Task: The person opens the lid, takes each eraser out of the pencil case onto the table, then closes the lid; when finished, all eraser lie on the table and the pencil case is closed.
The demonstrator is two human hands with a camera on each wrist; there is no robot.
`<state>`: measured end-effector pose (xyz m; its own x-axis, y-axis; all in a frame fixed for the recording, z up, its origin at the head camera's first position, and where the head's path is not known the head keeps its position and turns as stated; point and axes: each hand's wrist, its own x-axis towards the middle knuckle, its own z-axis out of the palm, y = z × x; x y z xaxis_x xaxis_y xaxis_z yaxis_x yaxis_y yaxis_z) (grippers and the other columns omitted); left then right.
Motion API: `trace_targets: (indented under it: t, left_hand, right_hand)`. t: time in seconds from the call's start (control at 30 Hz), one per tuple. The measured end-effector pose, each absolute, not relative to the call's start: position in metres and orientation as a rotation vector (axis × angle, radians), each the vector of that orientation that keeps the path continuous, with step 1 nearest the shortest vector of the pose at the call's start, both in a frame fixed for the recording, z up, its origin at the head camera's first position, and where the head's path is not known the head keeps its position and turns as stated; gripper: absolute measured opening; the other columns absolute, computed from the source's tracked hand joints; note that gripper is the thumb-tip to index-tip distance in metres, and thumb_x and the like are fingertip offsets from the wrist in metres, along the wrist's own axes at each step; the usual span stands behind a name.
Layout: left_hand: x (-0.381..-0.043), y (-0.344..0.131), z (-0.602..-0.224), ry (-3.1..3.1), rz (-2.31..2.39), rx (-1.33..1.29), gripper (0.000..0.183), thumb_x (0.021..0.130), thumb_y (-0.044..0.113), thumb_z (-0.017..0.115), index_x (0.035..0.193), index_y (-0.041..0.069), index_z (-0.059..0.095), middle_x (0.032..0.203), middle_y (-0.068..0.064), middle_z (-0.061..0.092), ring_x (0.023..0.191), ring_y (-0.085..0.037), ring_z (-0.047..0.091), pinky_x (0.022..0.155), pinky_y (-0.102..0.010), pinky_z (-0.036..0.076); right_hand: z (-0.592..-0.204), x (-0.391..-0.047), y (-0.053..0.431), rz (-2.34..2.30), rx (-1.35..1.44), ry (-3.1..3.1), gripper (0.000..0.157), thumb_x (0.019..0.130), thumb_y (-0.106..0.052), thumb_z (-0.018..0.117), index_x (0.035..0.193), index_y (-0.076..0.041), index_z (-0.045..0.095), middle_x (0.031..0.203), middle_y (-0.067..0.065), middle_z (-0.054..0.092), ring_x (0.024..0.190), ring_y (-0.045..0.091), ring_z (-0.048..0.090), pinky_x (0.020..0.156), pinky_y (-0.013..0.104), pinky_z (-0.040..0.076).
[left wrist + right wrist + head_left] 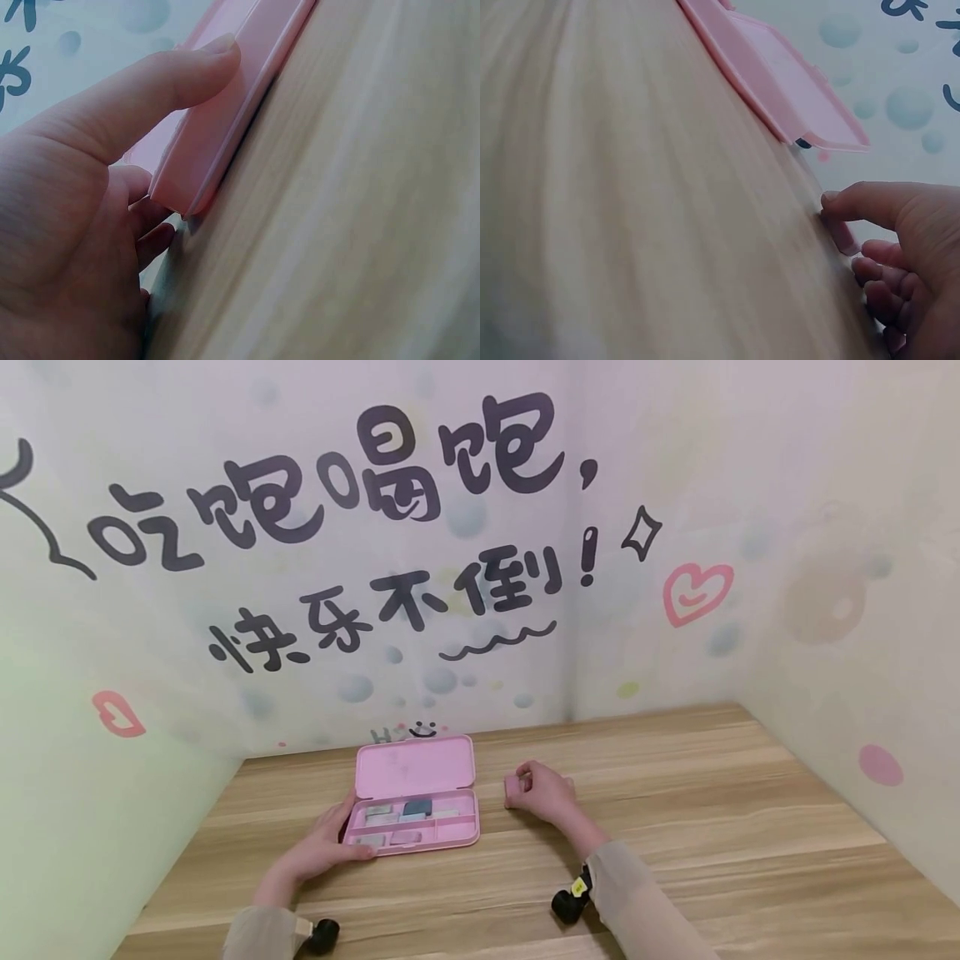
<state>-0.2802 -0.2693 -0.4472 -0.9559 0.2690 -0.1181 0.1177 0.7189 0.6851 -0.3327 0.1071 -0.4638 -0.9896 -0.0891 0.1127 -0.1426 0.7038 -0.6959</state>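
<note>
A pink plastic case (457, 834) lies on the table with its lid (416, 767) swung up at the back. Its divided compartments hold several small blocks, among them a dark teal one (417, 807), a mauve one (406, 837) and pale grey ones. My left hand (322, 843) grips the case's left end, thumb along the front wall and fingers around the side, as the left wrist view shows. To the right of the case, my right hand (546, 793) pinches a small pink block (844, 238) between thumb and fingers, low at the tabletop.
The wood-grain table (720, 843) meets a printed backdrop (480, 693) close behind the case lid. Pale side panels stand at left (97, 827) and right (840, 693). A small black camera (572, 906) sits on each wrist.
</note>
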Motion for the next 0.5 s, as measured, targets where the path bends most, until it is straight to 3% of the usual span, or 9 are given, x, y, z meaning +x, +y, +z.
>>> trace_targets:
  t: [0.23,0.5]
  left_hand:
    - [-0.281,-0.269,-0.45,2.728,1.058,0.307,0.115,0.076,0.041,0.08,0.155,0.003,0.005,0.156,-0.029,0.011,0.139,-0.049,0.011,0.107,-0.067,0.013]
    - [-0.283,-0.271,-0.452,2.722,1.082,0.275,0.116,0.075,0.043,0.08,0.156,0.006,0.006,0.156,-0.028,0.01,0.14,-0.049,0.011,0.107,-0.067,0.013]
  right_hand:
    - [-0.452,-0.335,0.109,1.347,0.23,-2.783,0.044,0.078,-0.023,0.078,0.114,-0.005,0.062,0.083,0.002,0.057,0.07,0.017,0.053,0.064,0.032,0.044]
    - [-0.421,-0.337,0.095,1.363,0.609,-2.8,0.032,0.081,-0.009,0.074,0.111,-0.003,0.064,0.09,0.009,0.056,0.062,0.015,0.054,0.055,0.03,0.05]
